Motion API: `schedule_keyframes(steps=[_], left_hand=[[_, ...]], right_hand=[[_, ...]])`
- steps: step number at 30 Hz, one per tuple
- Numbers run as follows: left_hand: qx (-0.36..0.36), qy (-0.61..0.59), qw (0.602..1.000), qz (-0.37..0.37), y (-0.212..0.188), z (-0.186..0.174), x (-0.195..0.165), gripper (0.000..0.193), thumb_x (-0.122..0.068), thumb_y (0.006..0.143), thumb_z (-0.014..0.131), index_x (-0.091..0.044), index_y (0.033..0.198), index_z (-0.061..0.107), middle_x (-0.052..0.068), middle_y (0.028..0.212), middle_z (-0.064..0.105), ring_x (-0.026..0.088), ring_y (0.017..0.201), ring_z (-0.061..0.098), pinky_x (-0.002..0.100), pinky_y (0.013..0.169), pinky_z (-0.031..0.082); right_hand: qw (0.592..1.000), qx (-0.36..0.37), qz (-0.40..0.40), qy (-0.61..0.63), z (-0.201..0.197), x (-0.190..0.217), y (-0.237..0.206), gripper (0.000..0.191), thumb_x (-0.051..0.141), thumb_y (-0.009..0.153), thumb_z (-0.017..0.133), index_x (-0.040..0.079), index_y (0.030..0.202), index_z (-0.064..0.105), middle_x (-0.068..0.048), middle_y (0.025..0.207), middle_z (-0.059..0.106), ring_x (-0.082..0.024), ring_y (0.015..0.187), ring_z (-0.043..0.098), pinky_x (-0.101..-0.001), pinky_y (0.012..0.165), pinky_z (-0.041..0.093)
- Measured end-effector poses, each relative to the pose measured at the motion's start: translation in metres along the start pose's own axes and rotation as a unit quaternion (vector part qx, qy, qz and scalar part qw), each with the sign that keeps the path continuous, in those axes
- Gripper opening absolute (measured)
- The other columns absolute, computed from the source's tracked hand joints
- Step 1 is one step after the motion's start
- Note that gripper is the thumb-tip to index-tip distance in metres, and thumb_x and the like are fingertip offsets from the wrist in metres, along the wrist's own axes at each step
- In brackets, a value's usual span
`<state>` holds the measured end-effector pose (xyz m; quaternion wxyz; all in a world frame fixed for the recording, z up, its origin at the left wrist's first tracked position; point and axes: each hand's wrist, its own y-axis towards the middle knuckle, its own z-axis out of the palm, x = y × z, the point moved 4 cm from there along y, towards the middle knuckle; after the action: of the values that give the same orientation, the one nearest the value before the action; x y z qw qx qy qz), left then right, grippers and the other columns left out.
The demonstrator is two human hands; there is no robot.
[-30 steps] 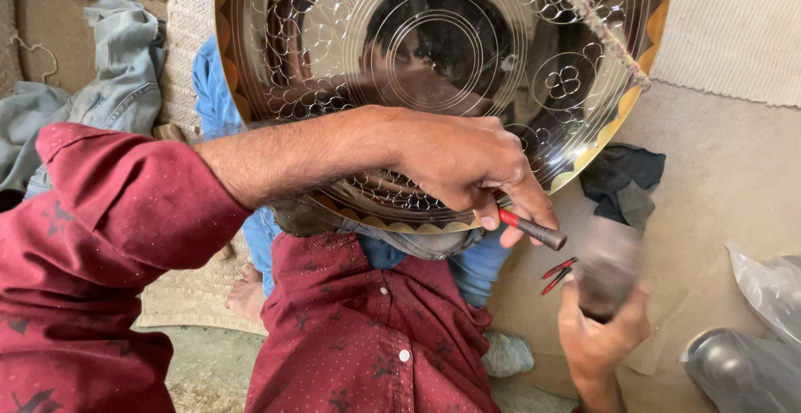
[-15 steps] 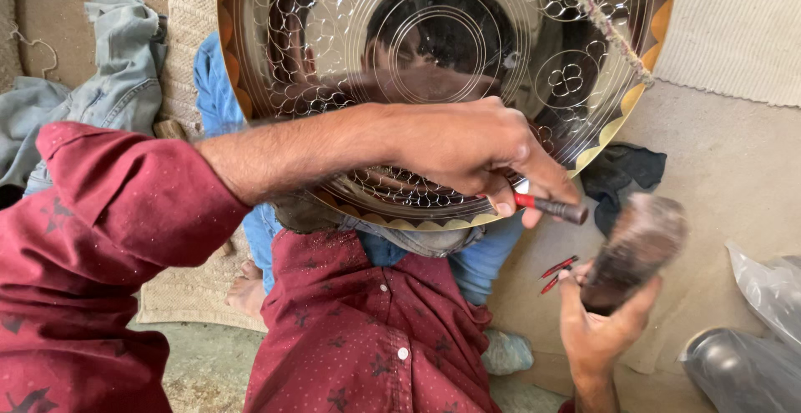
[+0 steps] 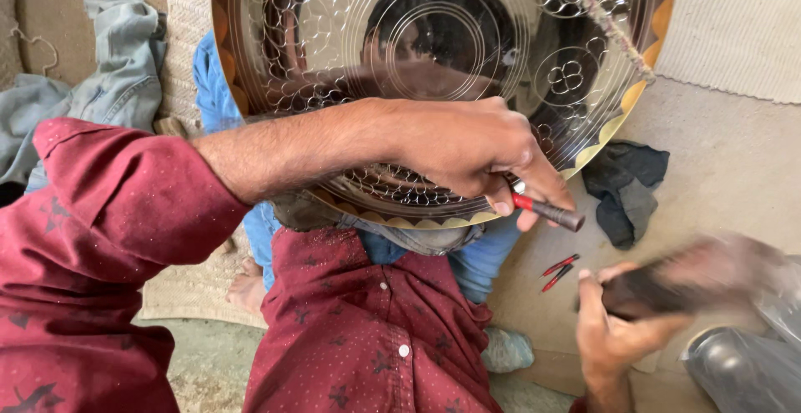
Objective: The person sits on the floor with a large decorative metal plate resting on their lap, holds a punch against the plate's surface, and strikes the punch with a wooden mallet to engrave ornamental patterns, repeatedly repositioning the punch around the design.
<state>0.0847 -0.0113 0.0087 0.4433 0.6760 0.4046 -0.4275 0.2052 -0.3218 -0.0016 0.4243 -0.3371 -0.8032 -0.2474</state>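
The left hand (image 3: pixel 467 150) pinches a small red-handled punch (image 3: pixel 546 210) against the near rim of the big shiny tray (image 3: pixel 350 71), its end pointing right. Just right and nearer, the right hand (image 3: pixel 613 329) grips a blurred hammer (image 3: pixel 692 279).

The big engraved metal tray (image 3: pixel 434 88) fills the upper middle and blocks any way across it. The left hand (image 3: pixel 467 150) lies over its lower rim with a red-handled punch (image 3: pixel 546 210), so that edge is closed. Below the rim, the red shirt and knees take the room. To the right, the floor (image 3: pixel 717 171) is open between a dark cloth (image 3: pixel 626 183) and two small red tools (image 3: pixel 559 269). The right hand (image 3: pixel 613 329) with a blurred hammer (image 3: pixel 692 284) occupies the lower right, beside a grey boot (image 3: pixel 738 371).
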Motion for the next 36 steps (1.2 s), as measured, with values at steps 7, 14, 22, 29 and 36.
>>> schedule_keyframes(steps=[7, 14, 22, 29, 36], left_hand=[[-0.189, 0.034, 0.979, -0.067, -0.027, 0.005, -0.008, 0.062, 0.000, 0.083, 0.073, -0.018, 0.141, 0.061, 0.004, 0.114, 0.078, 0.022, 0.098, 0.078, 0.033, 0.081, 0.063], [-0.378, 0.111, 0.912, -0.111, -0.045, 0.022, -0.025, 0.050, -0.003, 0.089, 0.074, -0.012, 0.137, 0.064, 0.010, 0.124, 0.075, 0.027, 0.108, 0.076, 0.035, 0.085, 0.062], [-0.526, 0.035, 0.828, -0.194, -0.058, 0.042, -0.032, 0.050, 0.010, 0.094, 0.066, -0.008, 0.141, 0.059, 0.004, 0.114, 0.079, 0.014, 0.103, 0.081, 0.027, 0.087, 0.067], [-0.564, -0.004, 0.787, -0.250, -0.064, 0.045, -0.033, 0.039, 0.002, 0.092, 0.074, -0.005, 0.127, 0.058, 0.005, 0.102, 0.077, 0.009, 0.083, 0.077, 0.025, 0.067, 0.060], [-0.627, -0.029, 0.745, -0.226, -0.063, 0.050, -0.029, 0.041, 0.001, 0.092, 0.078, -0.003, 0.127, 0.056, 0.003, 0.100, 0.075, 0.005, 0.077, 0.072, 0.021, 0.067, 0.059]], right_hand=[[0.990, 0.119, 0.002, -0.070, -0.001, 0.012, 0.038, 0.089, -0.012, 0.085, 0.078, 0.000, 0.158, 0.027, -0.011, 0.103, 0.065, -0.016, 0.084, 0.066, -0.0287, 0.077, 0.055], [0.939, 0.266, -0.093, -0.195, 0.014, 0.062, 0.108, 0.096, -0.012, 0.082, 0.079, 0.003, 0.162, 0.029, -0.014, 0.098, 0.065, -0.019, 0.082, 0.065, -0.0319, 0.074, 0.054], [0.867, 0.380, -0.178, -0.268, 0.049, 0.124, 0.164, 0.089, -0.013, 0.081, 0.072, 0.015, 0.157, 0.036, -0.018, 0.099, 0.066, -0.023, 0.080, 0.068, -0.0368, 0.070, 0.055], [0.815, 0.466, -0.234, -0.254, 0.072, 0.153, 0.190, 0.086, -0.018, 0.077, 0.059, 0.010, 0.156, 0.037, -0.017, 0.092, 0.060, -0.022, 0.073, 0.062, -0.0334, 0.060, 0.048], [0.792, 0.453, -0.238, -0.333, 0.066, 0.147, 0.205, 0.085, -0.017, 0.079, 0.057, 0.009, 0.158, 0.041, -0.014, 0.080, 0.059, -0.021, 0.064, 0.050, -0.0359, 0.058, 0.041]])
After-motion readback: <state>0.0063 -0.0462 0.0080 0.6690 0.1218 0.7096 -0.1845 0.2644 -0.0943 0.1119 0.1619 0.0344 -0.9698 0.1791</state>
